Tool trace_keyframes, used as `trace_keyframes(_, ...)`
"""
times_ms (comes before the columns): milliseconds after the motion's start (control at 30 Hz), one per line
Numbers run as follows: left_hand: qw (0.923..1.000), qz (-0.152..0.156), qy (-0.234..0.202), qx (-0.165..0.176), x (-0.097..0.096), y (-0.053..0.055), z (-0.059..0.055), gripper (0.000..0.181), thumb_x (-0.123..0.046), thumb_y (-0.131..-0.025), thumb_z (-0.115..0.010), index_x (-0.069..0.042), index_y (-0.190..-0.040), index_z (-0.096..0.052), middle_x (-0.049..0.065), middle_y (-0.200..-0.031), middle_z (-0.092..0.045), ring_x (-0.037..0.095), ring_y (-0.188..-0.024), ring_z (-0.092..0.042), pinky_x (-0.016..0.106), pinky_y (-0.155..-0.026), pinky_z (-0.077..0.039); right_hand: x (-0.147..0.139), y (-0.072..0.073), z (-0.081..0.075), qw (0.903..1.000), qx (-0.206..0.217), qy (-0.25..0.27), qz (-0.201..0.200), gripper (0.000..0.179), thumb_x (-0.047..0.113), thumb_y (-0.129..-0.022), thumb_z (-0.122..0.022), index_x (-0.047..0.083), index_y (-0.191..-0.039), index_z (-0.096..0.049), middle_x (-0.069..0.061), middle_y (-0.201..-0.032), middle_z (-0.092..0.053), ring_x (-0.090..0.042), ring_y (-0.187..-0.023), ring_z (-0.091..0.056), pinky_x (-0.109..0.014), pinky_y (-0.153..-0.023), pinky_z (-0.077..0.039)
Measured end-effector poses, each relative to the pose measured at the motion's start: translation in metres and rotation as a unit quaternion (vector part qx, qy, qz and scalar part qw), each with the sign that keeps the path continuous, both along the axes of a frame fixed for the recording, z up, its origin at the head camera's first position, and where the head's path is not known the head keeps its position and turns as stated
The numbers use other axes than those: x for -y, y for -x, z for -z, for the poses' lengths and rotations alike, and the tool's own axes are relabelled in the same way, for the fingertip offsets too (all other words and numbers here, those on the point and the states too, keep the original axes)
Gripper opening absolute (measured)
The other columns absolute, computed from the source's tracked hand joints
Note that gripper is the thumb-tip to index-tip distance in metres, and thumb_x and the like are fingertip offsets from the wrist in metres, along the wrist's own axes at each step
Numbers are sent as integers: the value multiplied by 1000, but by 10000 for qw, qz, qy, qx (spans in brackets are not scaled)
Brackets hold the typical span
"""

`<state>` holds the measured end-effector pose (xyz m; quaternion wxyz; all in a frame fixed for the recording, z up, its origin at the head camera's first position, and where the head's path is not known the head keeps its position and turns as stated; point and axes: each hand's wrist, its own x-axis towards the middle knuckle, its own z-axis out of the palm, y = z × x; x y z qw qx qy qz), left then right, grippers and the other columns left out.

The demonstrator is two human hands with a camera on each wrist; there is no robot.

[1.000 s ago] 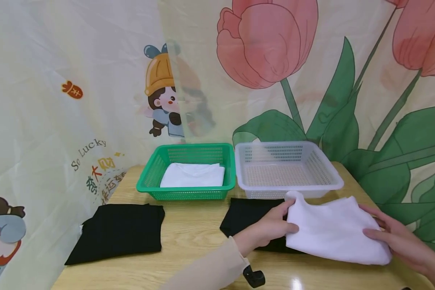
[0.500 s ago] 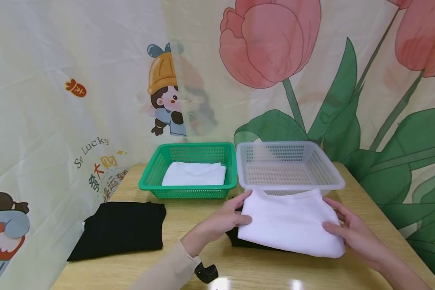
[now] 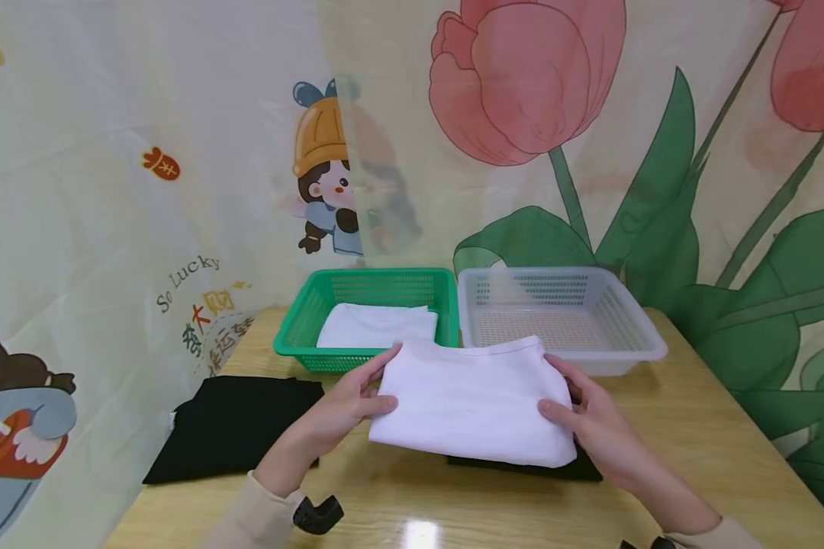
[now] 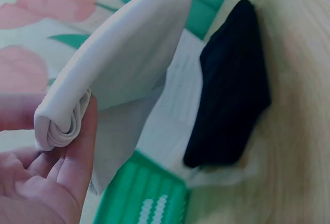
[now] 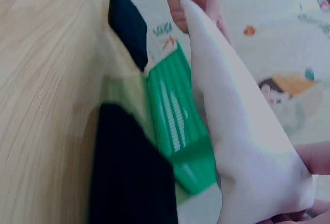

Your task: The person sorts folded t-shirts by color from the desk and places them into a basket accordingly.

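Note:
A folded white garment, its curved neckline edge at the top, is held up off the table between both hands. My left hand pinches its left side, thumb in front and fingers behind. On the opposite side my right hand grips it the same way. Rolled layers of the white garment show at the left hand's grip in the left wrist view. Below and behind it lies a folded black garment, mostly hidden in the head view.
At the back stand a green basket with another folded white garment inside and a white basket on its right. Folded black cloth lies at the table's left. A printed curtain hangs behind the table.
Both hands have carried the white garment leftward, from the table's right side to in front of the two baskets. The black garment under it has become partly uncovered on its right.

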<state>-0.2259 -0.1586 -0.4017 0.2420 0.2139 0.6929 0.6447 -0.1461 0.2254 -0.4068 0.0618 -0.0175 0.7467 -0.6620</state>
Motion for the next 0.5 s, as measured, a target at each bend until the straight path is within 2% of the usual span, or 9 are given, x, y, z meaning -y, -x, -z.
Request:
trace_keyframes(200,9998,-65,38,-208,34,2,-21,83,-12,-105,-68,-31,-171,-21,9,-172,-26,28,-134,-55,36,-100,-57,34,8,-19,9996,-76,258,-114,82,16,-104,-71,21,-171,-23,-19,-160,-37,-34,-127,-57,-46,-101,-56)
trace_keyframes(300,9993,-128,93,-333,51,8,-31,84,-12,-105,-67,-31,-172,-20,10,-172,-26,27,-130,-58,36,-99,-58,51,15,-31,9994,-214,213,-149,81,16,-103,-72,21,-170,-25,-18,-159,-38,-38,-130,-56,-55,-104,-55)
trace_keyframes(400,9982,-298,245,-466,64,20,-36,84,-12,-105,-66,-32,-172,-18,10,-172,-24,30,-130,-58,38,-99,-58,65,31,-39,9988,-450,60,-199,80,16,-103,-72,21,-169,-27,-17,-160,-39,-43,-134,-54,-61,-104,-53)
trace_keyframes(500,9961,-586,382,-544,73,39,-35,84,-10,-105,-64,-33,-172,-17,7,-175,-18,36,-136,-53,42,-100,-58,75,59,-40,9978,-613,-6,-249,79,14,-103,-71,22,-169,-28,-16,-162,-39,-46,-136,-53,-64,-105,-51)
